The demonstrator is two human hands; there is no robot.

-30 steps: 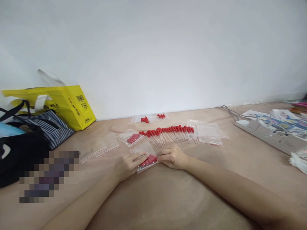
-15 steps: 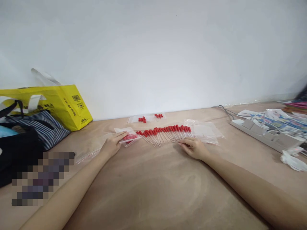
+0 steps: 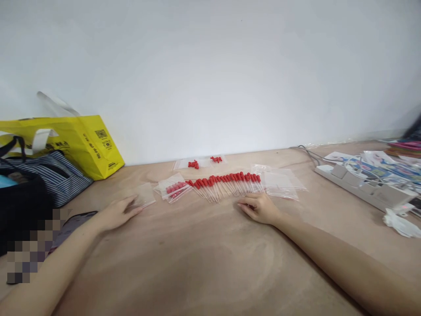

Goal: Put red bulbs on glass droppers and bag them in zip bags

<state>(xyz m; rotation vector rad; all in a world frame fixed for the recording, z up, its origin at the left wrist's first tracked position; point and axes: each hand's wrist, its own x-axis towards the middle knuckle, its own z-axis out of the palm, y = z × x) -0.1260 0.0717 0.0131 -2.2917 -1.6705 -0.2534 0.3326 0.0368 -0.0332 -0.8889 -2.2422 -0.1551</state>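
My left hand [image 3: 120, 213] lies on the table, fingers apart, touching the edge of a clear plastic bag [image 3: 144, 195]. To its right is a clear bag holding several red-tipped pieces [image 3: 176, 188]. A long row of thin pale sticks with red tips [image 3: 226, 182] spreads across the middle. Just below the row's right end rests my right hand [image 3: 259, 208], fingers bent and close together; whether anything is between them is hidden. Flat clear bags [image 3: 284, 183] lie beyond it. Near the wall are more red-tipped sticks [image 3: 193, 164] on clear plastic.
A yellow bag [image 3: 103, 149] and a striped bag [image 3: 64, 175] stand at the left, with a phone [image 3: 70, 224] in front. At the right are a white power strip [image 3: 355, 184] with cables, printed packets [image 3: 391, 169] and a crumpled white tissue [image 3: 401, 223].
My left hand has left the bag of red-tipped pieces and moved left to the clear bag. My right hand has shifted slightly left and down.
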